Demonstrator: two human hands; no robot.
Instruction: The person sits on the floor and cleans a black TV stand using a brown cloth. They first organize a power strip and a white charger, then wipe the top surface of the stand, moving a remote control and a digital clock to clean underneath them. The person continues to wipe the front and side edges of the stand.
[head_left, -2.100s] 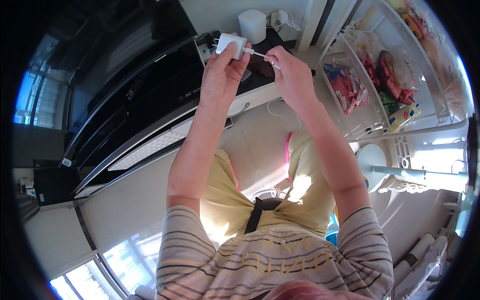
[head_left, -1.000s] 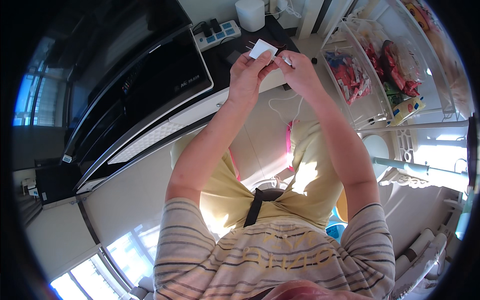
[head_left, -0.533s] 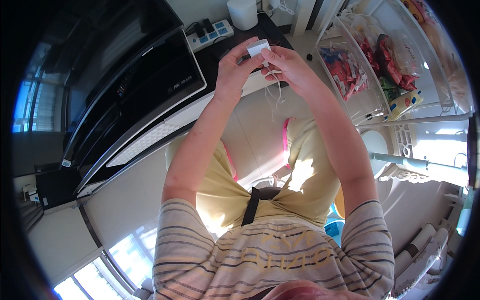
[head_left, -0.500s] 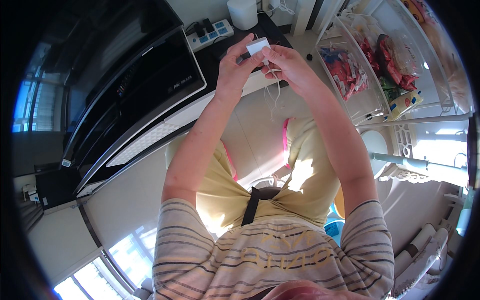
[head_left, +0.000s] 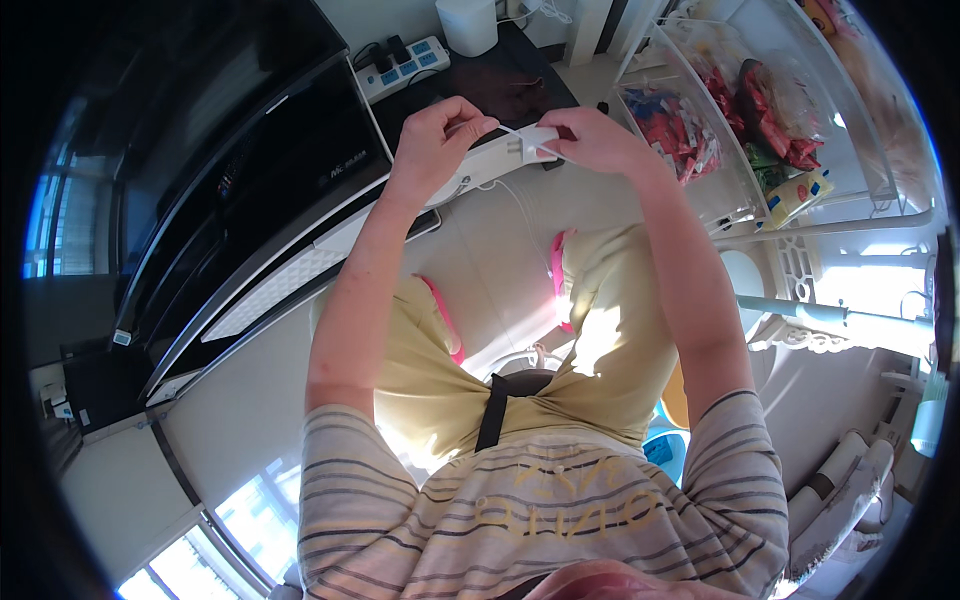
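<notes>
A white charger plug [head_left: 535, 145] with its metal prongs showing is gripped in my right hand [head_left: 590, 138], over the edge of the cabinet. My left hand [head_left: 440, 140], to the left of it, pinches the white charging cable [head_left: 510, 132], which stretches between the two hands across the plug. More of the cable hangs in a loose loop below my hands, in front of the floor.
On the black cabinet top [head_left: 490, 85] stand a white power strip [head_left: 402, 70] with black plugs and a white cylinder-shaped device [head_left: 467, 25]. A large television [head_left: 300, 150] fills the left. Clear drawers [head_left: 690, 125] with packaged goods stand at right.
My hands have come apart, the left moving left and down with the cable. The plug has turned and lowered in my right hand, its prongs now facing left.
</notes>
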